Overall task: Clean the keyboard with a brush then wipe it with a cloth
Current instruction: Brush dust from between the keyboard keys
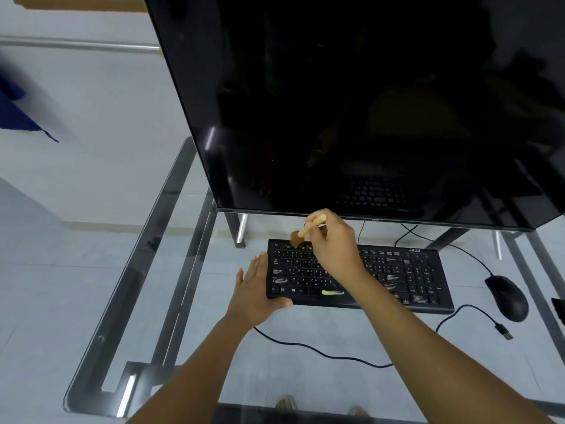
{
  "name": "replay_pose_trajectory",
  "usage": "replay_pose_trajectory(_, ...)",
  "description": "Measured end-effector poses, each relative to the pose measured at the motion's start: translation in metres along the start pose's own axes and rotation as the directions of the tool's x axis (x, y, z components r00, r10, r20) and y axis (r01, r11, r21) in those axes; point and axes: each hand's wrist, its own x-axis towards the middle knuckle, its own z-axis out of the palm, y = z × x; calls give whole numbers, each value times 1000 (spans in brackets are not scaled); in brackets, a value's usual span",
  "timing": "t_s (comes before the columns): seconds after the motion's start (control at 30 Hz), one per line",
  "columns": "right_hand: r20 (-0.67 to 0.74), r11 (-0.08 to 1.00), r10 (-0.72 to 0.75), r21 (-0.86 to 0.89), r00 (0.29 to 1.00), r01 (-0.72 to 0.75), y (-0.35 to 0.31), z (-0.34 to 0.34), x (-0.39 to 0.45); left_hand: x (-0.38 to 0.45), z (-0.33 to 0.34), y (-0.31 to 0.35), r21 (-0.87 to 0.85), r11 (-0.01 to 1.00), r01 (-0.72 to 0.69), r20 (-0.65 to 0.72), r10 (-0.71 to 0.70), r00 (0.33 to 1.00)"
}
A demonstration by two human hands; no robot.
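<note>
Black keyboard (360, 275) lies flat on a glass desk (128, 289), just in front of the lower edge of a large dark monitor (351, 102); several keys carry pale smears, and one yellowish streak sits on the near row. Right hand (334, 243) is over the keyboard's upper left part, fingers curled round the pale wooden handle of a small brush (305, 231); the brown bristles touch the top key row and look blurred. Left hand (256, 289) rests against the keyboard's left end, fingers straight and together, thumb lying along the near edge. The right forearm crosses the keyboard's middle and hides keys there. A black mouse (507, 298) sits to the right, apart from the keyboard, its cable (470, 307) ending in a loose USB plug on the glass. Another black cable (321, 351) curves across the near glass. Monitor feet stand behind the keyboard. No cloth can be made out on the desk.
</note>
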Motion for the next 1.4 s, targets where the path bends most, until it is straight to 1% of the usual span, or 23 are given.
replay_pose_trajectory(0.07,95,999,-13,49,995,8,-3,5,-1,0,1,-2,-9,1000,4,-6,-4,1000)
replay_pose_trajectory(0.13,151,999,-28,-23,988,32,-6,9,-1,0,2,-3,-19,1000,0,-8,0,1000)
replay_pose_trajectory(0.2,42,998,-42,-46,998,44,-9,10,2,0,1,-2,-35,999,-5,-10,4,1000)
replay_pose_trajectory(0.27,15,999,-44,-17,999,44,-11,11,4,0,1,-1,-41,999,-4,-24,3,1000)
replay_pose_trajectory(0.33,142,999,-41,21,989,38,-13,15,4,0,1,-2,-30,1000,0,-33,-1,999)
replay_pose_trajectory(0.37,181,999,-33,-34,983,40,-13,15,4,0,1,-3,-27,1000,3,-31,-4,1000)
replay_pose_trajectory(0.43,114,994,-8,-108,993,20,-10,11,5,-1,1,-3,-32,999,-3,-28,2,1000)
replay_pose_trajectory(0.5,51,998,12,-61,999,-9,-5,2,6,0,1,-3,-34,999,-10,-24,10,1000)
replay_pose_trajectory(0.57,130,998,50,22,990,-53,2,-4,4,1,0,-3,-13,1000,-8,-7,7,1000)
replay_pose_trajectory(0.63,181,998,68,-29,981,-63,6,-10,2,3,0,-2,5,1000,3,11,-3,1000)
replay_pose_trajectory(0.7,69,995,93,-49,993,-90,10,-18,4,5,0,-1,-13,1000,18,13,-18,1000)
replay_pose_trajectory(0.77,30,995,102,-11,994,-102,12,-25,4,6,1,1,-40,999,29,-10,-29,1000)
replay_pose_trajectory(0.83,129,994,100,39,987,-106,14,-26,3,5,3,2,-38,999,33,-24,-34,999)
replay_pose_trajectory(0.9,177,997,76,-39,981,-70,15,-26,0,4,6,1,-23,999,22,-40,-23,999)
replay_pose_trajectory(1.0,39,996,59,-70,997,-56,15,-30,1,0,8,-3,-15,1000,-20,-66,19,998)
replay_pose_trajectory(1.07,120,997,56,-52,991,-50,15,-28,-1,-2,10,-5,-4,999,-38,-71,37,997)
replay_pose_trajectory(1.13,219,994,34,-112,975,-9,11,-22,-3,-5,11,-7,8,999,-43,-71,44,997)
replay_pose_trajectory(1.17,178,992,44,-126,983,-22,10,-21,-2,-5,11,-8,11,999,-41,-66,42,997)
replay_pose_trajectory(1.23,30,997,49,-53,998,-47,6,-22,1,-4,12,-7,11,999,-35,-55,35,998)
replay_pose_trajectory(1.27,14,999,47,-12,999,-47,5,-22,3,-3,12,-8,11,999,-31,-53,32,998)
replay_pose_trajectory(1.33,152,998,48,38,987,-54,4,-20,5,-2,13,-8,22,999,-26,-47,27,999)
replay_pose_trajectory(1.37,220,999,38,-8,975,-37,2,-17,4,-3,13,-9,30,999,-23,-47,25,999)
replay_pose_trajectory(1.4,225,999,10,-48,974,1,2,-13,3,-4,12,-9,34,999,-22,-48,24,999)
